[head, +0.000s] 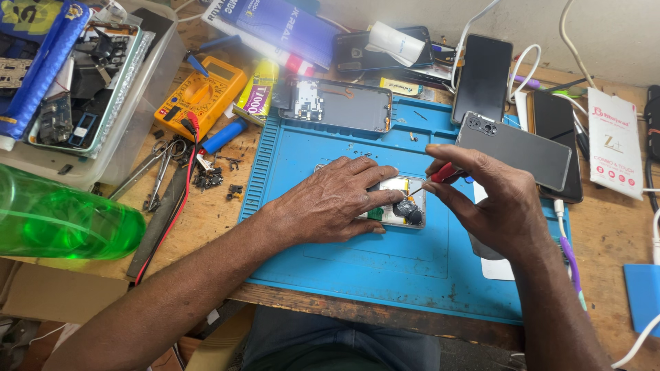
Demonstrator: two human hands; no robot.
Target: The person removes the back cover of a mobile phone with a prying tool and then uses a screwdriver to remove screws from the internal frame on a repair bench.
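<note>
the left hand [337, 203] lay flat, fingers together, pressing down an opened phone with its circuit board bared [399, 206] on the blue silicone work mat [385, 275]. the right hand [485, 199] pinched a small red-handled screwdriver [440, 175], tip on the phone.

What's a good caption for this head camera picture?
Left hand steadies an opened phone on a blue mat while right hand works a red screwdriver.

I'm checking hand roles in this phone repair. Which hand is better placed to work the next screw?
Probably the right hand: it already pinches the red screwdriver, tip angled down at the opened phone. The left hand lies flat on that phone, pinning it to the blue mat.
</note>
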